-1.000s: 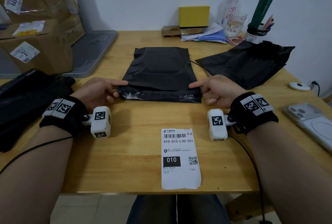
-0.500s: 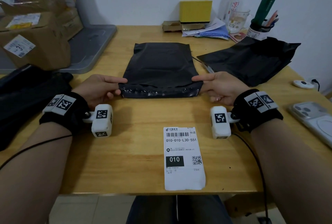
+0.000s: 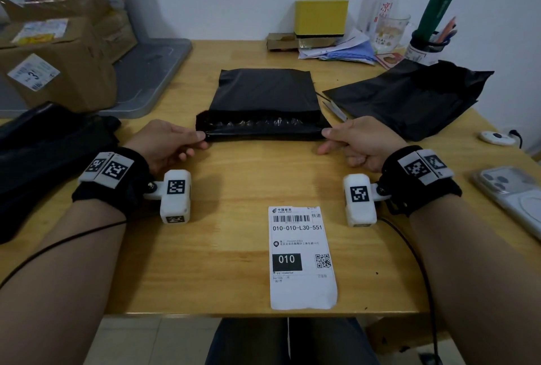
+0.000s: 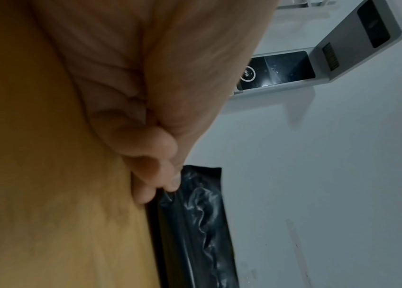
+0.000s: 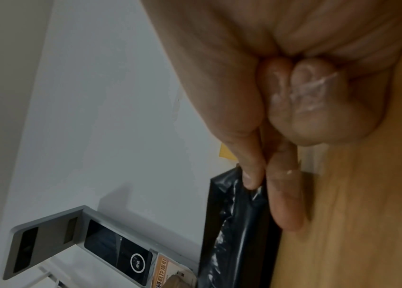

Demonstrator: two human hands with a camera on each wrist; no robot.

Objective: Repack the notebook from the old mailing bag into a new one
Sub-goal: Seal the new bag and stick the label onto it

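A black mailing bag (image 3: 265,95) lies flat in the middle of the wooden table (image 3: 234,247), bulging as if something is inside. Its near flap (image 3: 263,127) stands lifted and partly folded back, with a shiny adhesive strip showing. My left hand (image 3: 175,142) pinches the flap's left corner (image 4: 170,191) between thumb and forefinger. My right hand (image 3: 351,142) pinches the right corner (image 5: 254,187) the same way. A second, crumpled black mailing bag (image 3: 409,98) lies at the right rear. The notebook itself is not visible.
A white shipping label (image 3: 301,256) lies near the table's front edge. A phone (image 3: 515,195) sits at the right edge, with a small white device (image 3: 496,137) behind it. Cardboard boxes (image 3: 52,42) and a grey tray (image 3: 146,78) stand left; a yellow box (image 3: 320,18), papers, bottle and pen cup line the back.
Both hands have taken the flap's corners in a pinch and raised the flap off the table, folding it back toward the bag. The head view has moved slightly closer.
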